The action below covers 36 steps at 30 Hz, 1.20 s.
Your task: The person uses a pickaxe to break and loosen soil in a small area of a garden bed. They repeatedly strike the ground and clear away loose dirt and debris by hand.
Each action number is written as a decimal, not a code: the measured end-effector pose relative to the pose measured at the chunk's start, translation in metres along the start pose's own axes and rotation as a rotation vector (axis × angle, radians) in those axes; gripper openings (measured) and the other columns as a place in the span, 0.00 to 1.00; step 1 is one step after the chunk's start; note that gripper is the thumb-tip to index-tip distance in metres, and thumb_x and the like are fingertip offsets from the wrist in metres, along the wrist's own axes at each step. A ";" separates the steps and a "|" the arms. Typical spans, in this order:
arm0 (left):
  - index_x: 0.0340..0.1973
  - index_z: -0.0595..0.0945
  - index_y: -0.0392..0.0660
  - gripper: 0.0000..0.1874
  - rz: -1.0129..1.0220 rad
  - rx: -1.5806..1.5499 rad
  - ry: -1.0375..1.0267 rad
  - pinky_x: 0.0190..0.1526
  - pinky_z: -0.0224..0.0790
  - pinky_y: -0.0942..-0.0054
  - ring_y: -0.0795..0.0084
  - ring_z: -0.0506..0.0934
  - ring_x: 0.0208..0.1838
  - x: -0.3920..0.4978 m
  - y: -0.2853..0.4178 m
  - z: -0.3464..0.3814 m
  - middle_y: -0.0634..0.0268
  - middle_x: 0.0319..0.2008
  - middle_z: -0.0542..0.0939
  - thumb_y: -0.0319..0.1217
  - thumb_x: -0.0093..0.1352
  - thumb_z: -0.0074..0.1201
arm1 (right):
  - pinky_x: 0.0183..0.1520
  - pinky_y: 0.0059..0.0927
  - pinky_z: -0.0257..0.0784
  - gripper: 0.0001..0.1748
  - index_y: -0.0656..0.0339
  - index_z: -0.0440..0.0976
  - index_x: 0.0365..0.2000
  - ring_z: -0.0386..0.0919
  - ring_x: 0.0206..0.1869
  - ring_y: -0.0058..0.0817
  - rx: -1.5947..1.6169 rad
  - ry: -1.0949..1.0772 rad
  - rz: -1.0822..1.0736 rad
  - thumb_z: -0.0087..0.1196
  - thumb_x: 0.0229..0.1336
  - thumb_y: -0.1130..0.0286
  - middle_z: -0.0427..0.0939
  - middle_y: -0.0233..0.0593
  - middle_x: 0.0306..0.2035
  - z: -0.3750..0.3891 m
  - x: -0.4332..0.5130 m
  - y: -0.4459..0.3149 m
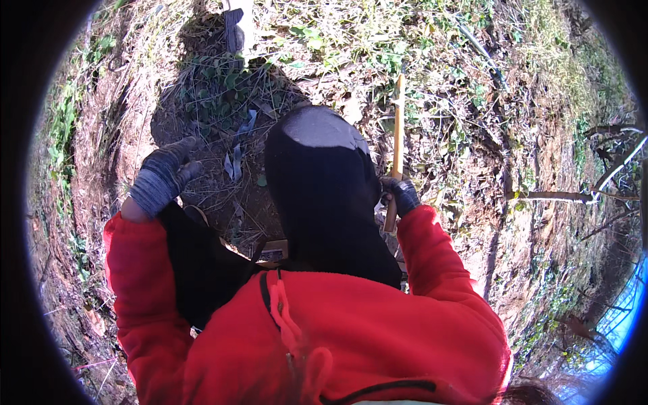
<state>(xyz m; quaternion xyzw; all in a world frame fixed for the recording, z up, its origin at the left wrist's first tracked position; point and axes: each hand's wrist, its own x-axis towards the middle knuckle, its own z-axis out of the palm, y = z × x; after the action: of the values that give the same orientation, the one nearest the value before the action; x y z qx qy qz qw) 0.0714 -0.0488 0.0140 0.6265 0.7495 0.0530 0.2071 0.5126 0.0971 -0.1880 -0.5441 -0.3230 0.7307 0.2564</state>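
My right hand (401, 195), in a dark knit glove, is closed around the lower part of a long wooden handle (399, 126), beside my bent knee in black trousers. The handle points away from me, and whatever is at its far end cannot be made out in the grass. My left hand (164, 174), in a grey striped knit glove, is at the left above the shaded ground, fingers apart and holding nothing visible. Between that hand and the knee, a pale blue-white strip (237, 152) lies on the soil among dry stems and leaves.
A wooden post (234, 30) is at the top, with leafy weeds (223, 83) near its foot. A thin dark pole or hose (478, 45) lies in the grass at upper right. Bare branches (562, 196) reach in from the right. Dry grass and leaf litter surround me.
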 end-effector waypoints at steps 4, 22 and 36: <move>0.51 0.72 0.40 0.23 0.030 -0.062 -0.023 0.47 0.68 0.66 0.57 0.76 0.46 0.003 0.008 -0.002 0.50 0.44 0.76 0.34 0.62 0.55 | 0.12 0.22 0.60 0.08 0.61 0.66 0.28 0.61 0.10 0.18 -0.206 0.152 -0.018 0.55 0.48 0.74 0.64 0.28 0.13 -0.016 0.011 0.001; 0.52 0.72 0.40 0.23 0.116 -0.047 0.085 0.39 0.68 0.67 0.63 0.75 0.33 -0.003 0.001 0.004 0.57 0.29 0.77 0.31 0.61 0.55 | 0.17 0.28 0.66 0.17 0.62 0.64 0.38 0.68 0.15 0.27 -0.866 0.532 0.055 0.54 0.47 0.70 0.69 0.37 0.19 -0.077 -0.039 0.051; 0.51 0.72 0.38 0.23 -0.022 -0.107 -0.025 0.43 0.68 0.68 0.64 0.76 0.35 -0.002 0.007 0.000 0.56 0.31 0.78 0.31 0.62 0.55 | 0.14 0.27 0.66 0.14 0.64 0.63 0.31 0.68 0.12 0.25 -0.255 0.796 -0.162 0.55 0.45 0.72 0.70 0.36 0.15 -0.111 -0.023 0.008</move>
<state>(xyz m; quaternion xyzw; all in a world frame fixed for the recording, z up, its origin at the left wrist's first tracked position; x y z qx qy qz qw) 0.0784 -0.0495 0.0172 0.6069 0.7498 0.0828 0.2500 0.6254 0.0964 -0.2010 -0.7839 -0.3282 0.3956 0.3483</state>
